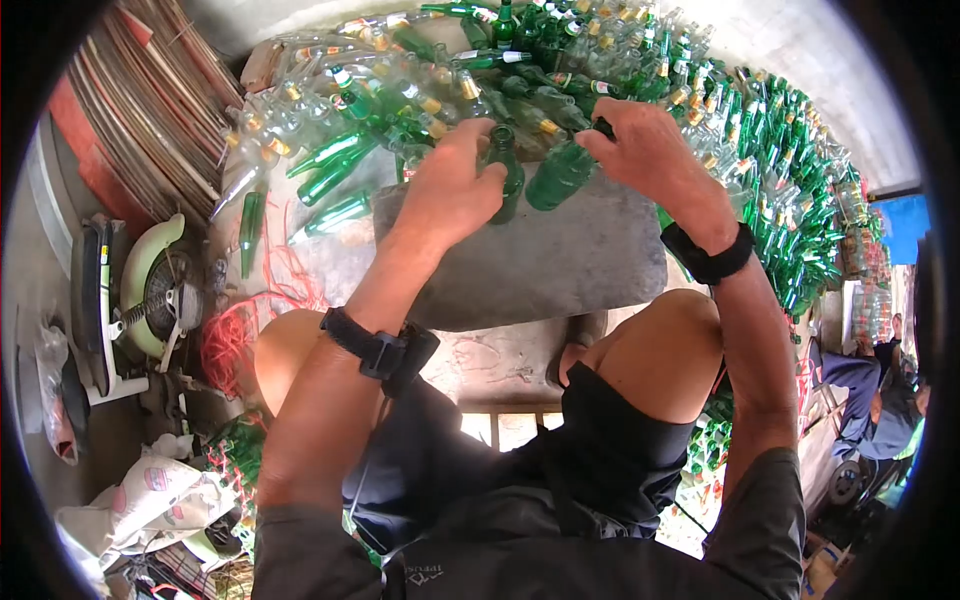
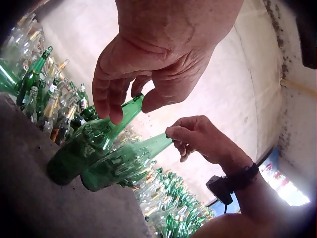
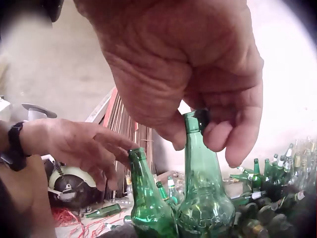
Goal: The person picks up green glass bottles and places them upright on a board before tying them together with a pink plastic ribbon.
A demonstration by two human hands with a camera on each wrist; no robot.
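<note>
Two green glass bottles stand side by side on a grey stone slab (image 1: pixel 540 275). My left hand (image 1: pixel 440 190) is around the neck of the left green bottle (image 1: pixel 508 175), thumb and fingers spread apart. In the right wrist view its fingertips come right at that bottle's mouth (image 3: pixel 137 150). My right hand (image 1: pixel 650 150) pinches the right green bottle (image 1: pixel 562 178) at the top of its neck, between thumb and fingers. This bottle leans in the head view, and its wide body (image 3: pixel 204 213) shows clear of any label in the right wrist view.
A large heap of green and clear bottles (image 1: pixel 790 200) curves behind the slab and down the right. Loose green bottles (image 1: pixel 335 170) and red string (image 1: pixel 235 345) lie at the left, near stacked boards (image 1: pixel 130 120) and a wheel (image 1: pixel 160 285). Another person (image 1: pixel 880 420) is at far right.
</note>
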